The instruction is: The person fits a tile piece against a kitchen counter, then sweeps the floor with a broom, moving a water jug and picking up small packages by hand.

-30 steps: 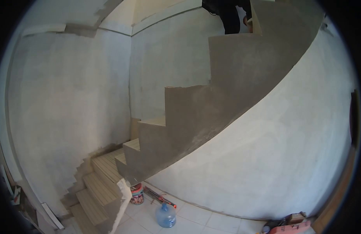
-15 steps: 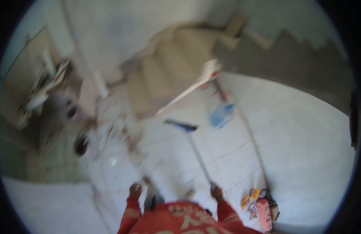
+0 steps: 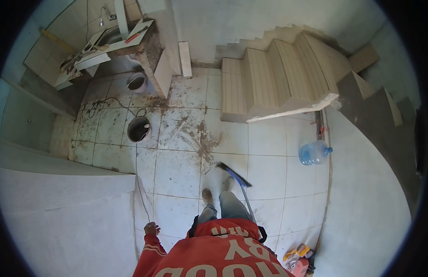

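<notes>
My left hand (image 3: 152,228) hangs low at the left of my body. Its fingers are loosely bent and apart, and I see nothing held in them. A thin cable (image 3: 138,177) on the floor runs down to where that hand overlaps it. A broom with a blue and black head (image 3: 235,175) rests its bristles on the tiles just ahead of my feet. The broom's grey handle (image 3: 247,203) slants back and disappears behind my red top (image 3: 218,247). My right hand is out of sight, hidden behind the top.
Dirt (image 3: 205,142) is spread over the tiles. Two buckets (image 3: 139,129) stand at left, near a broken counter (image 3: 151,51) with a sink. Tiled stairs (image 3: 274,76) rise at upper right. A blue water jug (image 3: 314,153) lies by the right wall, and colourful items (image 3: 297,258) sit at lower right.
My view has turned right-to-left, showing more of the counter and buckets. The broom head is now closer to my feet. My right hand, earlier gripping the broom handle, has gone from view.
</notes>
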`<state>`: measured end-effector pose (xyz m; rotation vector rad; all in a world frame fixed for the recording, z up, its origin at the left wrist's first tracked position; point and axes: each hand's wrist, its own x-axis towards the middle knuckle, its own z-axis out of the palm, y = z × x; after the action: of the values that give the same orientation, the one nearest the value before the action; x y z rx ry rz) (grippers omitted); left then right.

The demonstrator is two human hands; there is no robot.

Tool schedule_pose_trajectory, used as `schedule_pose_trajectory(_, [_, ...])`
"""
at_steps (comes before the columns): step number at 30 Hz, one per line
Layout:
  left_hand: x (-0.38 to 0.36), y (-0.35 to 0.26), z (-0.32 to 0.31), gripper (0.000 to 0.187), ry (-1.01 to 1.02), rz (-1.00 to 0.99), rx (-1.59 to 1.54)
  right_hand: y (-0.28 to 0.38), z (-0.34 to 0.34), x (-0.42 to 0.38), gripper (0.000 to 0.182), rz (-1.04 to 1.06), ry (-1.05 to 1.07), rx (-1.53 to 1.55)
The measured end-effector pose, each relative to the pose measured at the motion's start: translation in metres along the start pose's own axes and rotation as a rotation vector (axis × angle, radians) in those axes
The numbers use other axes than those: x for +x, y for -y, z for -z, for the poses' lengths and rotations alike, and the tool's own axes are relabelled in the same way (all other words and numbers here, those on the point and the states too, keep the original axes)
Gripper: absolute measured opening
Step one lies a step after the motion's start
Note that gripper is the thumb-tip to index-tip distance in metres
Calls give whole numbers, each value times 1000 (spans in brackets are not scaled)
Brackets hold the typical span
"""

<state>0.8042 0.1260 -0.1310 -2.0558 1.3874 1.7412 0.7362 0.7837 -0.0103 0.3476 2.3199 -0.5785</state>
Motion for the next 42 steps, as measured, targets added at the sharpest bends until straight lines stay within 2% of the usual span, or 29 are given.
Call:
schedule_pose_trajectory(3, [3,7,-20,15,47,77,-150,90,45,12,41,-32,3,-6])
schedule_pose_trajectory(4, [-3,8,-33,22,118,59,-73,132,63,17,40,-48,5,-5])
schedule_pose_trajectory(5, [-9,8,-51,20,134,59,-22,182,85,39,42,264,-34,74])
schedule_pose_trajectory(6, [-17,4,-69,20,175,86,-3,191,78,86,46,485,-168,63])
schedule_pose_trajectory(7, [-27,-6,-89,22,210,95,53,231,96,129,51,302,-12,152])
schedule_pose_trajectory(8, [-37,-20,-107,24,241,95,91,259,94,180,55,482,-164,93])
schedule_pose_trajectory(9, [-44,-35,-124,26,253,71,130,304,106,229,55,282,-57,72])
schedule_pose_trajectory(10, [-50,-50,-139,27,264,49,170,338,109,282,55,419,-147,57])
schedule_pose_trajectory(12, [-57,-80,-157,30,230,-15,161,420,126,383,54,470,-151,10])
schedule_pose_trajectory(13, [-60,-94,-160,30,186,-24,139,459,129,433,56,510,-219,-11])
schedule_pose_trajectory(15, [-62,-116,-165,30,76,-39,86,538,138,526,59,383,-148,-94])
schedule_pose_trajectory(17, [-73,-145,-166,29,-28,-19,86,573,115,642,61,435,-144,-140])
schedule_pose_trajectory(18, [-86,-150,-163,29,-45,19,119,599,124,659,62,375,-107,-168])
schedule_pose_trajectory(19, [-99,-153,-166,28,-94,47,32,618,134,671,62,345,-60,-163])
schedule_pose_trajectory(20, [-105,-163,-168,27,-136,58,-56,610,123,680,62,328,-41,-166])
schedule_pose_trajectory(22, [-125,-158,-177,31,-194,175,-18,573,102,711,63,398,-8,-257])
schedule_pose_trajectory(23, [-134,-149,-181,30,-192,240,-79,542,98,695,67,297,108,-339])
schedule_pose_trajectory(24, [-139,-142,-186,30,-189,295,-146,509,108,654,69,366,134,-366])
schedule_pose_trajectory(25, [-145,-138,-196,29,-173,303,-151,479,116,619,70,321,200,-433])
schedule_pose_trajectory(28, [-157,-163,-244,31,-121,341,-129,438,180,512,63,414,279,-309])
schedule_pose_trajectory(29, [-151,-175,-258,32,-73,304,-72,435,196,485,61,370,301,-282])
schedule_pose_trajectory(32, [-128,-209,-290,36,6,234,-63,481,248,434,57,223,339,-179])
schedule_pose_trajectory(33, [-126,-233,-297,36,26,145,-3,475,242,441,56,295,297,-122])
schedule_pose_trajectory(34, [-117,-251,-301,36,30,101,10,481,235,454,56,524,164,-126])
schedule_pose_trajectory(35, [-114,-272,-304,36,25,21,49,501,233,472,57,558,129,-93])
schedule_pose_trajectory(36, [-108,-288,-303,35,18,-31,72,531,229,492,60,459,123,-119])
schedule_pose_trajectory(38, [-99,-316,-298,34,4,-100,100,578,209,558,63,454,81,-194])
schedule_pose_trajectory(39, [-98,-330,-296,33,-3,-124,119,612,202,590,64,479,62,-200])
schedule_pose_trajectory(42, [-101,-356,-280,33,-34,-173,149,703,170,678,64,385,39,-367])
